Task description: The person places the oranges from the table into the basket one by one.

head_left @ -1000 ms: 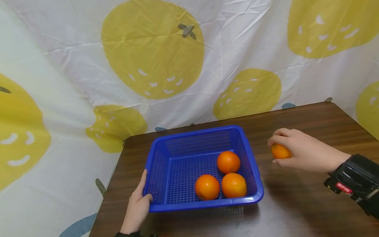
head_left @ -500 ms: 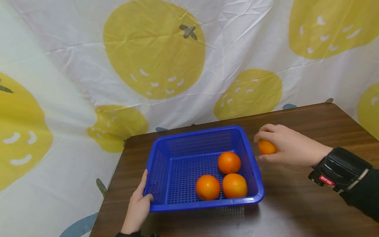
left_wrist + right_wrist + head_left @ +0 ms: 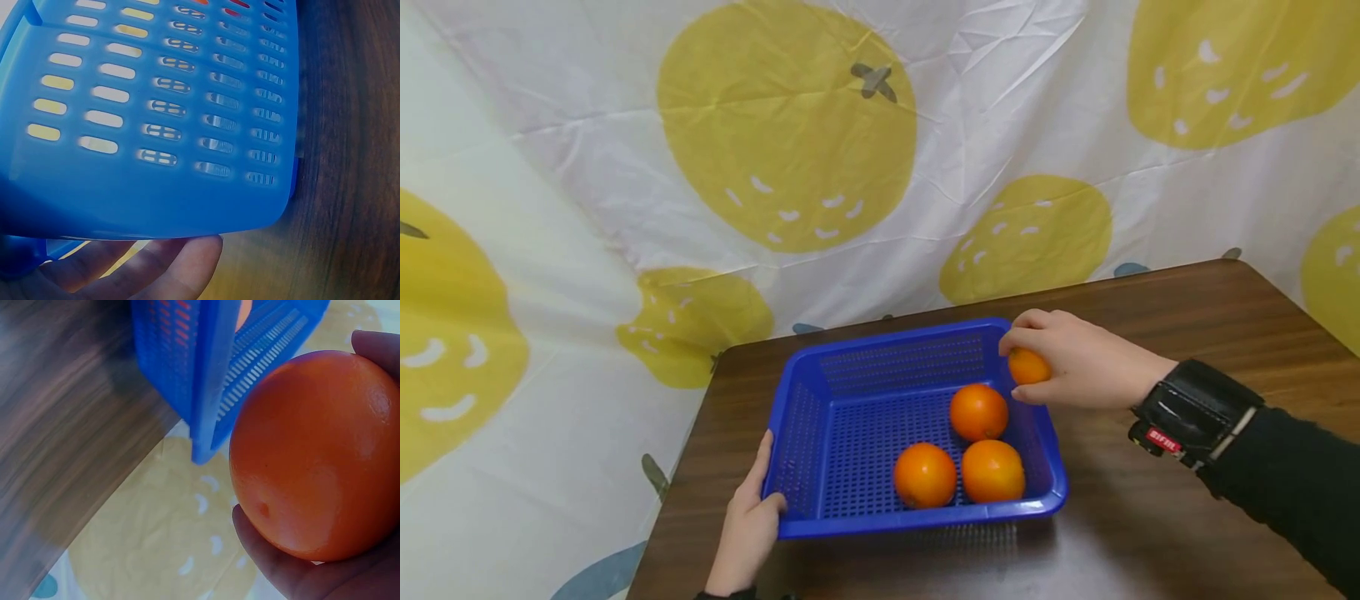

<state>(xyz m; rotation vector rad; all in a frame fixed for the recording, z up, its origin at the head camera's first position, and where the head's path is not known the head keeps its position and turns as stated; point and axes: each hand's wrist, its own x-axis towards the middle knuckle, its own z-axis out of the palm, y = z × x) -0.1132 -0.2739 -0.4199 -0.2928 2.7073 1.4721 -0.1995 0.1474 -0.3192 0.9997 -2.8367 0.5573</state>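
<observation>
An orange (image 3: 312, 456) is held in my right hand (image 3: 1075, 358), thumb and fingers curled around it, over the right rim of a blue plastic basket (image 3: 917, 521). Inside the basket, toward its right side, lie three more oranges: one farther back (image 3: 979, 412), one at the front right (image 3: 993, 471) and one to its left (image 3: 925, 475). My left hand (image 3: 748, 517) grips the basket's left rim near the front corner, thumb on top. From the left wrist view, fingertips (image 3: 197, 259) show against the slotted basket wall (image 3: 156, 194).
The basket stands on a dark wood-grain table (image 3: 1187, 333). Behind and to the left hangs a white cloth (image 3: 587, 167) printed with large yellow fruit. A black strap with a small device (image 3: 1195, 417) is worn on the right wrist.
My right hand has moved left with the orange, from beside the basket to over its right rim. The left hand, the basket and the three oranges in it stay in place.
</observation>
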